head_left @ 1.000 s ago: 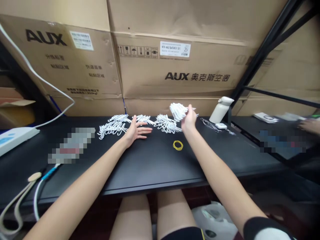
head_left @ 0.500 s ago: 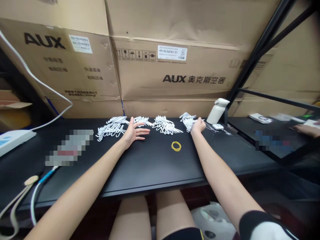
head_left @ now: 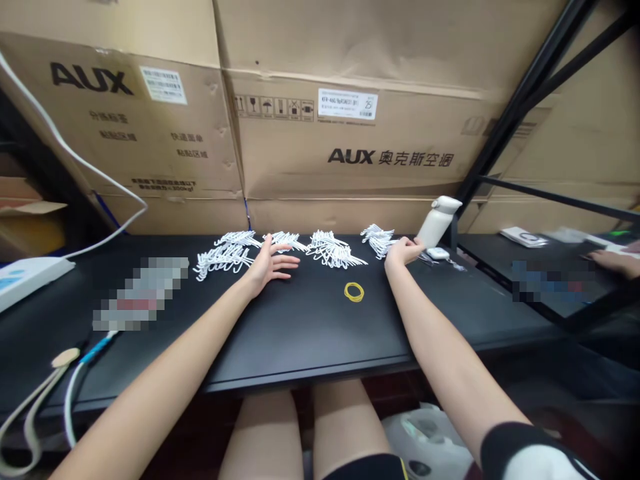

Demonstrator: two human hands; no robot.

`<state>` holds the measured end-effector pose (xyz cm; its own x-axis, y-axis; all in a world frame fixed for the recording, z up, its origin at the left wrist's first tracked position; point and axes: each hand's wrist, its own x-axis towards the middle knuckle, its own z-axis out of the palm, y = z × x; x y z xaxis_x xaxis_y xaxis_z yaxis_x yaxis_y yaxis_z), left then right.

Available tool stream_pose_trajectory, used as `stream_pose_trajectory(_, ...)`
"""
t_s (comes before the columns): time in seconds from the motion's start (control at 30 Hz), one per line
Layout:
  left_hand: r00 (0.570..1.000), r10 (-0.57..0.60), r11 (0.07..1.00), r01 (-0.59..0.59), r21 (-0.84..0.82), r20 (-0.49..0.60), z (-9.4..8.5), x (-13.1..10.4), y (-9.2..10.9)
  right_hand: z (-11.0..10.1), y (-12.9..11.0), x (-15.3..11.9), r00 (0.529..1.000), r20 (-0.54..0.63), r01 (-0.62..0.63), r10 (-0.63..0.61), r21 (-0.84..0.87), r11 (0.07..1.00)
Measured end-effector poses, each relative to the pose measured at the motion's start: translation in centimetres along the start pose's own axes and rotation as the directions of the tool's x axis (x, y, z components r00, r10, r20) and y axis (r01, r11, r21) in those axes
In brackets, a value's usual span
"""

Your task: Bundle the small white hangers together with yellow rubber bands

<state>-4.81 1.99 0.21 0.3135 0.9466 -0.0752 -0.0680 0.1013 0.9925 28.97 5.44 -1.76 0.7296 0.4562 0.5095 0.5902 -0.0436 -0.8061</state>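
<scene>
Over the black table, my left hand (head_left: 273, 267) is open, palm turned inward and fingers spread to the right. It is beside the left piles of thin white hooks (head_left: 223, 260), hiding part of them, and another small pile of hooks (head_left: 284, 241) lies just behind it. My right hand (head_left: 401, 252) is next to the right pile of white hooks (head_left: 378, 241); its fingers reach rightward, loosely apart, toward the cream bottle (head_left: 436, 223). I see nothing held in it. Between my hands lie a middle pile of white hooks (head_left: 331, 249) and yellow rubber bands (head_left: 354, 292).
A small white case (head_left: 438, 254) sits by the bottle. On the left are a blurred-out flat item (head_left: 143, 293), a white power strip (head_left: 35, 277) and cables. Cardboard boxes (head_left: 390, 180) stand behind the table. Another person's hand (head_left: 615, 261) shows beyond the black frame.
My right hand has turned and shifted slightly right; its fingers, earlier curled at the right hook pile, now extend toward the bottle. My left hand stays about where it was.
</scene>
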Motion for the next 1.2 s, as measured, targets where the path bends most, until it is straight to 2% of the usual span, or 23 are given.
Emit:
stream_pose_trajectory(0.1, 1.0, -0.005, 1.0, 0.005, 0.002, -0.009, 0.1, -0.1, 0.1, -0.2, -1.5, -0.4, 0.978, -0.198, -0.063, 0.067, 0.026, 0.998)
stream_pose_trajectory(0.13, 1.0, -0.006, 1.0, 0.006, 0.001, -0.01, 0.1, -0.1, 0.1, -0.1, -2.1, -0.9, 0.972, -0.235, -0.007, 0.025, 0.077, 0.997)
stream_pose_trajectory(0.17, 1.0, -0.007, 1.0, 0.007, -0.002, -0.01, 0.1, -0.1, 0.1, 0.1, -2.8, -1.6, 0.976, -0.209, 0.083, -0.056, 0.123, 0.989)
stream_pose_trajectory(0.2, 1.0, -0.007, 1.0, 0.007, -0.005, -0.01, 0.1, 0.0, 0.1, 0.3, -3.5, -2.5, 0.979, -0.13, 0.179, -0.159, 0.157, 0.971)
stream_pose_trajectory(0.23, 1.0, -0.007, 1.0, 0.007, -0.008, -0.011, 0.0, 0.0, 0.0, 0.7, -4.1, -3.6, 0.959, 0.002, 0.277, -0.282, 0.191, 0.942)
stream_pose_trajectory(0.27, 1.0, -0.008, 1.0, 0.007, -0.011, -0.013, 0.0, 0.0, 0.0, 1.1, -4.7, -4.8, 0.894, 0.159, 0.379, -0.418, 0.227, 0.897)
stream_pose_trajectory(0.3, 1.0, -0.008, 1.0, 0.008, -0.014, -0.015, 0.0, 0.0, 0.0, 1.4, -5.2, -6.0, 0.776, 0.307, 0.486, -0.55, 0.264, 0.833)
stream_pose_trajectory(0.33, 1.0, -0.009, 1.0, 0.009, -0.016, -0.018, 0.0, 0.0, 0.0, 1.8, -5.7, -7.1, 0.613, 0.434, 0.594, -0.66, 0.299, 0.747)
stream_pose_trajectory(0.37, 1.0, -0.01, 1.0, 0.009, -0.018, -0.02, 0.0, 0.0, 0.0, 2.0, -6.1, -8.1, 0.473, 0.518, 0.667, -0.712, 0.318, 0.674)
stream_pose_trajectory(0.4, 1.0, -0.01, 1.0, 0.01, -0.019, -0.022, 0.1, 0.0, 0.0, 2.2, -6.3, -8.8, 0.369, 0.577, 0.711, -0.729, 0.329, 0.621)
stream_pose_trajectory(0.47, 1.0, -0.015, 1.0, 0.015, -0.021, -0.027, 0.2, -0.1, 0.1, 2.2, -6.6, -9.6, 0.282, 0.63, 0.75, -0.724, 0.326, 0.576)
stream_pose_trajectory(0.57, 0.999, -0.02, 1.0, 0.02, -0.019, -0.033, 0.3, -0.3, 0.3, 2.0, -6.5, -9.3, 0.232, 0.643, 0.766, -0.73, 0.342, 0.545)
stream_pose_trajectory(0.6, 0.999, -0.019, 1.0, 0.018, -0.019, -0.033, 0.4, -0.3, 0.3, 1.9, -6.3, -9.1, 0.229, 0.636, 0.761, -0.737, 0.355, 0.543)
stream_pose_trajectory(0.67, 0.999, -0.014, 1.0, 0.014, -0.018, -0.03, 0.4, -0.3, 0.3, 1.9, -6.1, -8.7, 0.257, 0.612, 0.732, -0.748, 0.382, 0.565)
stream_pose_trajectory(0.83, 1.0, -0.012, 1.0, 0.012, -0.014, -0.021, 0.2, -0.2, 0.2, 1.8, -6.1, -8.5, 0.38, 0.583, 0.561, -0.718, 0.472, 0.68)
stream_pose_trajectory(1.0, 1.0, -0.013, 1.0, 0.013, -0.008, -0.017, 0.1, -0.1, 0.1, 1.0, -6.9, -8.5, 0.502, 0.647, 0.36, -0.574, 0.447, 0.819)
stream_pose_trajectory(1.07, 1.0, -0.01, 1.0, 0.01, -0.003, -0.014, 0.1, 0.0, 0.1, 0.6, -7.1, -8.1, 0.569, 0.631, 0.312, -0.527, 0.427, 0.849)
stream_pose_trajectory(1.13, 1.0, -0.008, 1.0, 0.008, 0.006, -0.017, 0.1, -0.1, 0.1, 0.3, -7.0, -7.4, 0.666, 0.562, 0.332, -0.491, 0.366, 0.869)
stream_pose_trajectory(1.2, 1.0, -0.002, 1.0, 0.002, 0.022, -0.028, 0.3, -0.2, 0.1, 0.1, -6.8, -6.5, 0.752, 0.501, 0.388, -0.428, 0.189, 0.902)
